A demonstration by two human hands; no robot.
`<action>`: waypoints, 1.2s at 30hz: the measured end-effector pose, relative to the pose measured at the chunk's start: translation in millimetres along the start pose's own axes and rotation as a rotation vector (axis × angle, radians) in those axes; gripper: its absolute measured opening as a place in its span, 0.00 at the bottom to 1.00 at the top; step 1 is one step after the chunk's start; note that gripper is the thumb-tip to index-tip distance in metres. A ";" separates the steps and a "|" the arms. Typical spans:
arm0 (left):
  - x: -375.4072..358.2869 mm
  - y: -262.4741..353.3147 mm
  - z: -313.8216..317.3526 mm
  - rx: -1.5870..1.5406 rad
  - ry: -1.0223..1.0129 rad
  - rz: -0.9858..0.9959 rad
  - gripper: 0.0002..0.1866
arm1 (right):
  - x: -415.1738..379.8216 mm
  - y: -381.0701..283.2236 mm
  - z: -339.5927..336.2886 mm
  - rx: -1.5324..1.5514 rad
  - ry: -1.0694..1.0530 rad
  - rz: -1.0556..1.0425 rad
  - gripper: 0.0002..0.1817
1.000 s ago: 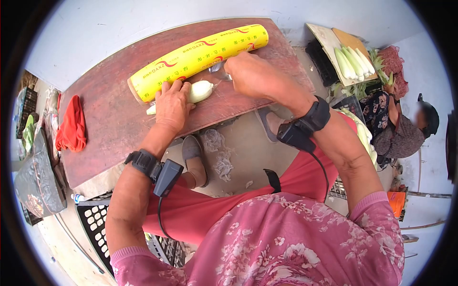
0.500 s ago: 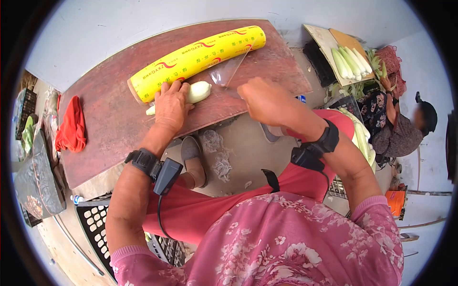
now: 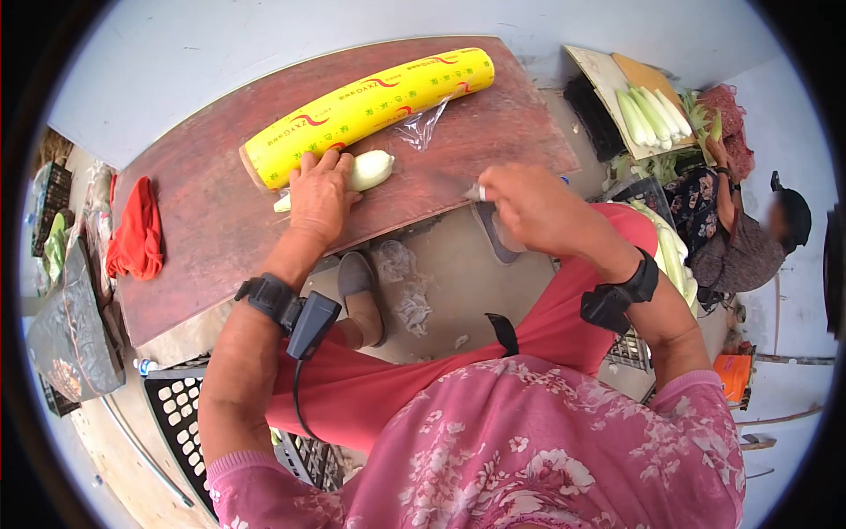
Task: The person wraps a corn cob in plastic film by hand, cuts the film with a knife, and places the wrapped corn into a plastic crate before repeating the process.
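My left hand [image 3: 317, 198] lies over a pale ear of corn in its husk [image 3: 372, 169], fingers curled around its middle, pressing it to the table against the roll. The rounded end shows to the right and the narrow tip to the left. Just behind it is a long yellow roll of cling film [image 3: 370, 110], with a crumpled loose flap of clear film [image 3: 423, 128] at its front edge. My right hand [image 3: 533, 207] is closed in a fist past the table's front edge. From it sticks a whitish handle end and a blurred, thin dark blade, apparently a small knife [image 3: 477, 191].
A red cloth [image 3: 137, 231] lies on the left of the reddish table [image 3: 203, 189]. Stacked corn [image 3: 652, 116] sits on a board at right, near a seated co-worker [image 3: 740, 238]. More ears [image 3: 665, 242] lie beside my knee. A black crate [image 3: 176, 410] stands lower left.
My right hand has moved right and toward me, away from the roll. The film flap, stretched flat before, is now crumpled against the roll. My left hand stays on the corn.
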State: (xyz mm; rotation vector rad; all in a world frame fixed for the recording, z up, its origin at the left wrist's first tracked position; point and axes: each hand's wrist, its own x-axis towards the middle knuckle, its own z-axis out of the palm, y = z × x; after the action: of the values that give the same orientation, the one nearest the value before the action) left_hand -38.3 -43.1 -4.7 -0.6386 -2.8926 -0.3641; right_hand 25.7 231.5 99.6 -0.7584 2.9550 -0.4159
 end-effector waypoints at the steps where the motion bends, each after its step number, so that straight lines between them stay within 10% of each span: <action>1: -0.3 0.1 0.7 -0.001 0.006 0.001 0.26 | 0.6 2.9 0.2 0.004 0.080 -0.022 0.09; 7: -1.5 -0.9 5.6 -0.013 0.049 0.021 0.27 | 25.8 6.2 22.7 0.717 0.196 0.263 0.15; 16: 3.3 -4.3 5.8 -0.021 0.010 0.017 0.29 | 96.1 -15.0 107.6 0.254 0.470 -0.345 0.22; 36: -11.8 0.6 12.5 -0.101 0.119 -0.082 0.23 | 119.4 -1.8 130.7 0.270 0.202 -0.349 0.26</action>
State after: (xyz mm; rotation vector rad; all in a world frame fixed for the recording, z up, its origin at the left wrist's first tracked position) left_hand -28.7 -43.8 -19.0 -0.4952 -2.8064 -0.5426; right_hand -61.7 140.7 -24.8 -1.2608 2.8468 -0.9426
